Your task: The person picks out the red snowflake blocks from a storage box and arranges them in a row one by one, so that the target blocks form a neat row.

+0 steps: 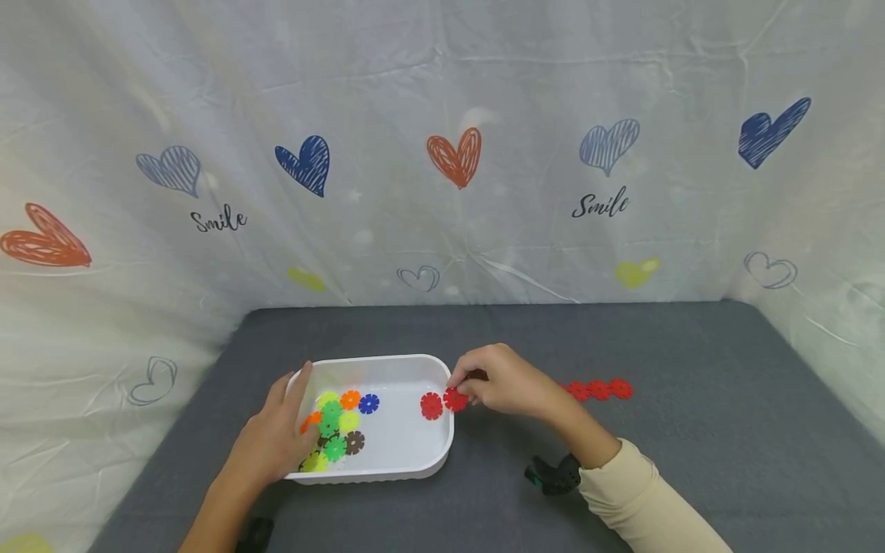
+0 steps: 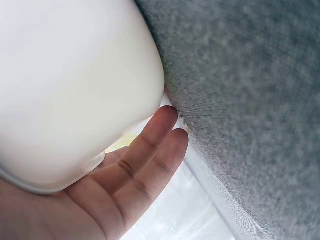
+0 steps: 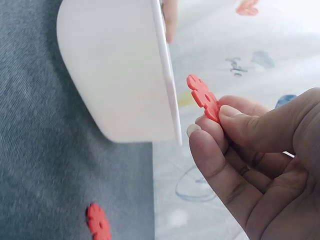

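A white plastic tray (image 1: 387, 461) stands on the grey cloth. My left hand (image 1: 273, 442) holds it by the left end, thumb over the inside and fingers along the outer wall (image 2: 90, 90). At the tray's right rim, my right hand (image 1: 508, 382) pinches a red flower-shaped disc (image 3: 204, 97) between thumb and fingertips. Close beside it in the head view is another red disc (image 1: 432, 406); whether the two are joined I cannot tell. Green (image 1: 335, 448), yellow, orange, brown (image 1: 355, 442) and blue (image 1: 369, 403) notched discs lie in the tray's left half, partly hidden by my left hand.
Several red discs (image 1: 599, 390) lie in a row on the cloth to the right, partly hidden behind my right forearm. A dark object (image 1: 553, 475) is beside my right sleeve. Behind the table hangs a pale curtain (image 1: 442, 92) printed with hearts.
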Tool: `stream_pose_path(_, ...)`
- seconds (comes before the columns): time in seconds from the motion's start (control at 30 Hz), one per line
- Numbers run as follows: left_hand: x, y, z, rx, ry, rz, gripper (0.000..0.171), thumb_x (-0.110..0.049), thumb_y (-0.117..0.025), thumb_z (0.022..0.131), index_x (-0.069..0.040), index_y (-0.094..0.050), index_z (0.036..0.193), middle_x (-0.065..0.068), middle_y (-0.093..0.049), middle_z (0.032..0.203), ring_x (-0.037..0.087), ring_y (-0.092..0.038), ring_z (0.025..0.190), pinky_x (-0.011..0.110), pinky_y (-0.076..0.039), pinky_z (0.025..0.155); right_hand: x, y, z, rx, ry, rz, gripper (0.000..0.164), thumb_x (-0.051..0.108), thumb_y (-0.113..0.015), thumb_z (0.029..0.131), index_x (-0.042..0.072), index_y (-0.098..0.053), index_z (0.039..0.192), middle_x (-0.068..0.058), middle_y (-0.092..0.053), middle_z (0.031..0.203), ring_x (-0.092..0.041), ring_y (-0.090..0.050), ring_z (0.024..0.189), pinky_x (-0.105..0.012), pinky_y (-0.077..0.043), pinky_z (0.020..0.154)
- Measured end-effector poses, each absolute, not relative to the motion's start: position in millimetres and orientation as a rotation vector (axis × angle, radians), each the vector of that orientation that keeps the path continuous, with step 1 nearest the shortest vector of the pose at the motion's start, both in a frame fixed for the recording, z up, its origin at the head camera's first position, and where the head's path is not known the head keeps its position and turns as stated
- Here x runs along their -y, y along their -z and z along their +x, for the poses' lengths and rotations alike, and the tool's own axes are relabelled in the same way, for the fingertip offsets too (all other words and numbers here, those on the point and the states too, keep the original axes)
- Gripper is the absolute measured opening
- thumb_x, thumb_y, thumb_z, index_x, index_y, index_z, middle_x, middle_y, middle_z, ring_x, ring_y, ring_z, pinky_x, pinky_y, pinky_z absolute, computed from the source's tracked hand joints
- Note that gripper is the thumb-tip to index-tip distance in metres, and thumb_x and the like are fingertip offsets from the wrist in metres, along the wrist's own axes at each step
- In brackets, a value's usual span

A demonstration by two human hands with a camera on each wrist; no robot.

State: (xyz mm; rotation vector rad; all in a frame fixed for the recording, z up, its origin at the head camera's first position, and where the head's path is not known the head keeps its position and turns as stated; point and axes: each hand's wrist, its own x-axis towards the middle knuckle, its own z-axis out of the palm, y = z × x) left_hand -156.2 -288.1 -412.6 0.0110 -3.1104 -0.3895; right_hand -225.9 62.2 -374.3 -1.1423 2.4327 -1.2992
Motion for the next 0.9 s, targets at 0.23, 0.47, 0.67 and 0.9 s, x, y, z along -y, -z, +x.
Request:
stream_pose_path(0.23,288.0,412.1,-155.5,3.113,0.391,0.012,0.094,-0.02,-0.066,0.086,-0.012,-0.011,0.162,0.027,-0.022,0.154,0.046,-0.061,0.098,0.066,-0.049,0.082,-82.3,378.3,-226.9,-2.466,1.312,-1.076,0.021,-0.01,-0.063,0.088,0.007,-0.076,0.091,0.003,-0.068,0.078,-0.026,-0.067,0.067,-0.03,-0.055,0.061)
stream_pose_path(0.47,288.1,411.3,-155.0,3.101,0.393,-0.003,0.093,-0.02,-0.065,0.085,-0.011,-0.012,0.161,0.028,-0.023,0.153,0.045,-0.061,0.095,0.065,-0.051,0.079,-113.9,384.6,-229.8,-2.496,1.33,-0.975,0.021,-0.01,-0.063,0.088,0.006,-0.076,0.092,0.0,-0.069,0.081,-0.018,-0.064,0.066,-0.03,-0.055,0.062)
stream_pose_path(0.67,288.9,412.2,-155.2,3.098,0.395,-0.004,0.093,-0.019,-0.065,0.086,-0.011,-0.012,0.161,0.028,-0.023,0.153,0.044,-0.062,0.093,0.064,-0.051,0.078,-142.6,390.0,-230.0,-2.524,1.321,-0.886,0.017,-0.008,-0.064,0.09,0.005,-0.074,0.093,-0.001,-0.069,0.082,-0.021,-0.063,0.068,-0.03,-0.054,0.061)
stream_pose_path(0.9,288.9,411.9,-155.4,3.1,0.399,-0.012,0.092,-0.019,-0.065,0.086,-0.011,-0.012,0.162,0.028,-0.023,0.153,0.044,-0.062,0.093,0.063,-0.051,0.078,-176.6,392.6,-230.6,-2.585,1.306,-0.791,0.015,-0.008,-0.065,0.09,0.004,-0.073,0.094,-0.004,-0.071,0.089,-0.02,-0.066,0.071,-0.032,-0.056,0.063)
